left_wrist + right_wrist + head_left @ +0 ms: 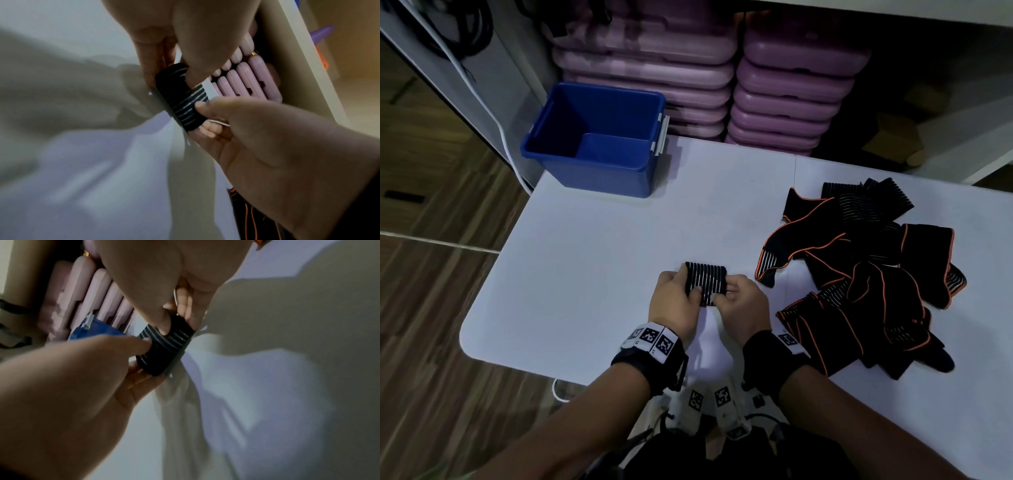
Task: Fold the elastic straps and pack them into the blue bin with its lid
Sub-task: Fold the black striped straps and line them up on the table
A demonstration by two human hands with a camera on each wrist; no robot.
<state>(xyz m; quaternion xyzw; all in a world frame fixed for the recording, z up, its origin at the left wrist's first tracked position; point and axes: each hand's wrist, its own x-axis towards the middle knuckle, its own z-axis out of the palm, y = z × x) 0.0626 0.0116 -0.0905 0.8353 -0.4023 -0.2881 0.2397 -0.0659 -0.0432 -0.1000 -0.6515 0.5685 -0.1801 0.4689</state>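
Note:
A small folded black strap with white stripes (705, 281) lies low over the white table (592, 257), held from both sides. My left hand (690, 288) pinches its left end, thumb on top. My right hand (726, 292) pinches the right end the same way. In the left wrist view the strap (185, 104) sits between my left hand (185, 76) above and my right hand (202, 116) below. The right wrist view shows the strap (164, 347) as a thick folded pad. The open blue bin (585, 163) stands at the table's far left corner, with a flat blue panel (613, 147) inside.
A loose pile of black straps with orange edging (859, 267) covers the table's right side. Stacked pink cases (647, 68) fill the shelf behind the table. The table's left and near edges drop to a wooden floor (431, 291).

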